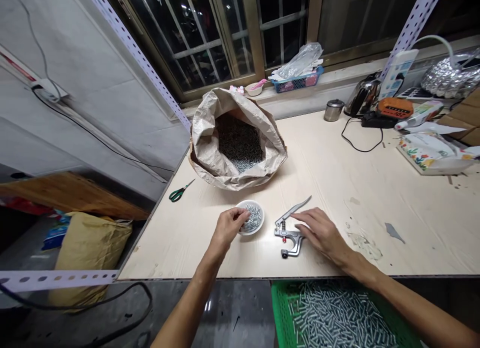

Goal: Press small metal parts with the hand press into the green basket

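My left hand [231,223] is over the left rim of a small white bowl [262,225], its thumb and fingertips pinched together; what they hold, if anything, is too small to make out. Small shiny metal pieces, like screws or pins, fill the bowl. To its right, silver snap-fastener pliers [299,243] with a spring and a red tip lie on the table. My right hand [323,234] is beside their handles, fingers stretched out and apart, with the fingertips close to the tool. Whether they touch it I cannot tell.
Behind the bowl stands a large open sack [240,182] of small metal pieces. Green-handled scissors [180,191] lie left. Below the table's front edge is a green basket [279,308] of metal pieces. A metal cup [333,110], a kettle [362,95] and a tissue pack [431,153] stand right.
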`<action>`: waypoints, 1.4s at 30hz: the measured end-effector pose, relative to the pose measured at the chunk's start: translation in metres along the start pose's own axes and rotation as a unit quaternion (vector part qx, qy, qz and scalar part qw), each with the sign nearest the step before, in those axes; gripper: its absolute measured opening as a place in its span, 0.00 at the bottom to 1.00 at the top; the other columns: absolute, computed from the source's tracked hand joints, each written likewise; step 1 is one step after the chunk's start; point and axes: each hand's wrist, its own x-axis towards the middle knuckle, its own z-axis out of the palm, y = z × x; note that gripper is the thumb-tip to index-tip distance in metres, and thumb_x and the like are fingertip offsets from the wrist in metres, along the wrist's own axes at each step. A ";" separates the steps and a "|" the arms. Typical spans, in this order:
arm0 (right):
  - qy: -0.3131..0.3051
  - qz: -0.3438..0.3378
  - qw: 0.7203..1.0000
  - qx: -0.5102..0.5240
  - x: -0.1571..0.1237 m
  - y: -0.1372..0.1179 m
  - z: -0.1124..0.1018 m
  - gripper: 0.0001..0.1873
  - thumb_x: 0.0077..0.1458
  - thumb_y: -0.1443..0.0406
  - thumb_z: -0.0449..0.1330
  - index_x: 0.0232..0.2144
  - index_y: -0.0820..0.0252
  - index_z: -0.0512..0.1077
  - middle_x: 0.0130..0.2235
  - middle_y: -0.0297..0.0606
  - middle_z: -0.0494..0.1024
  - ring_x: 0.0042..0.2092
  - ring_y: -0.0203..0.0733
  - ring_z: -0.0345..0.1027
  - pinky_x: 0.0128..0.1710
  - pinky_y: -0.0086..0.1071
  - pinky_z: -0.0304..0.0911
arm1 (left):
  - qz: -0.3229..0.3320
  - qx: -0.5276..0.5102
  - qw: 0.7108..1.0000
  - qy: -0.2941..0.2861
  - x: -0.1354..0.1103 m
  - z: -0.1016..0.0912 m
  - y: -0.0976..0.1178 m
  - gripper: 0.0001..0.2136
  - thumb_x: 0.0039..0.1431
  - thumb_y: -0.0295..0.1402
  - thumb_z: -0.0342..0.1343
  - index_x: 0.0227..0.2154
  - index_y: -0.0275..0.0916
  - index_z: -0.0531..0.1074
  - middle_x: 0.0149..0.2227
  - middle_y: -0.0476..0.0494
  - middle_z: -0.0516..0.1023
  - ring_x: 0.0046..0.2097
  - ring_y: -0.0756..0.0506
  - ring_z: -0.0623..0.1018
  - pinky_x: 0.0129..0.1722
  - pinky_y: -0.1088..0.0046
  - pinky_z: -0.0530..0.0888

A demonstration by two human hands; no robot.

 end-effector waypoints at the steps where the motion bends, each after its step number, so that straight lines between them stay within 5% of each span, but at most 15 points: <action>1: -0.012 -0.007 0.999 0.033 0.015 -0.010 0.003 0.18 0.63 0.66 0.48 0.54 0.54 0.65 0.42 0.42 0.73 0.44 0.45 0.65 0.43 0.43 0.64 | -0.013 -0.034 0.999 -0.019 -0.003 0.004 0.004 0.19 0.45 0.47 0.60 0.26 0.33 0.74 0.19 0.50 0.69 0.23 0.51 0.67 0.23 0.77 0.63; 5: -0.066 -0.030 0.989 0.130 0.058 -0.032 0.021 0.18 0.64 0.63 0.49 0.55 0.56 0.65 0.40 0.40 0.73 0.43 0.40 0.66 0.43 0.37 0.66 | -0.041 -0.133 0.988 -0.067 -0.016 0.017 0.021 0.21 0.39 0.48 0.66 0.25 0.32 0.73 0.19 0.52 0.69 0.22 0.54 0.66 0.22 0.79 0.63; 10: -0.037 0.001 0.975 0.217 0.064 -0.034 0.040 0.12 0.62 0.66 0.50 0.42 0.59 0.72 0.37 0.39 0.74 0.40 0.37 0.68 0.41 0.34 0.66 | -0.106 -0.244 0.962 -0.065 -0.028 0.023 0.026 0.23 0.32 0.43 0.71 0.29 0.31 0.75 0.23 0.50 0.73 0.25 0.54 0.70 0.27 0.78 0.70; 16: 0.022 0.047 0.969 0.240 0.071 -0.038 0.057 0.10 0.61 0.67 0.51 0.40 0.58 0.71 0.38 0.38 0.75 0.40 0.38 0.69 0.41 0.36 0.66 | -0.074 -0.264 0.959 0.075 -0.031 0.032 0.019 0.22 0.31 0.39 0.72 0.31 0.30 0.76 0.25 0.47 0.76 0.26 0.53 0.72 0.30 0.75 0.72; 21: -0.041 0.006 0.992 0.120 0.083 -0.025 0.041 0.19 0.60 0.67 0.53 0.54 0.56 0.64 0.45 0.44 0.71 0.46 0.45 0.65 0.45 0.42 0.65 | -0.046 -0.216 0.968 0.120 -0.046 0.038 0.016 0.22 0.37 0.39 0.69 0.36 0.30 0.77 0.27 0.47 0.76 0.26 0.52 0.72 0.31 0.73 0.72; 29: -0.216 -0.017 0.976 -0.037 0.000 0.031 -0.039 0.10 0.61 0.62 0.54 0.37 0.59 0.73 0.36 0.40 0.71 0.39 0.43 0.64 0.38 0.36 0.60 | -0.122 -0.171 0.978 -0.001 -0.057 0.078 -0.008 0.21 0.34 0.43 0.68 0.28 0.31 0.76 0.21 0.48 0.74 0.23 0.52 0.71 0.26 0.76 0.69; 34: -0.225 -0.027 0.971 -0.074 -0.025 0.044 -0.030 0.07 0.61 0.64 0.53 0.36 0.60 0.70 0.36 0.39 0.71 0.39 0.42 0.62 0.38 0.35 0.57 | -0.123 -0.068 0.990 -0.033 -0.041 0.090 -0.030 0.21 0.37 0.47 0.65 0.23 0.31 0.75 0.17 0.51 0.70 0.20 0.54 0.65 0.21 0.78 0.59; 42: -0.100 -0.134 0.968 -0.187 -0.032 0.049 -0.009 0.13 0.63 0.70 0.48 0.27 0.60 0.66 0.29 0.36 0.68 0.33 0.40 0.55 0.34 0.35 0.49 | -0.129 -0.012 0.990 -0.047 -0.038 0.089 -0.041 0.23 0.39 0.51 0.63 0.25 0.31 0.76 0.16 0.53 0.66 0.20 0.55 0.60 0.21 0.78 0.55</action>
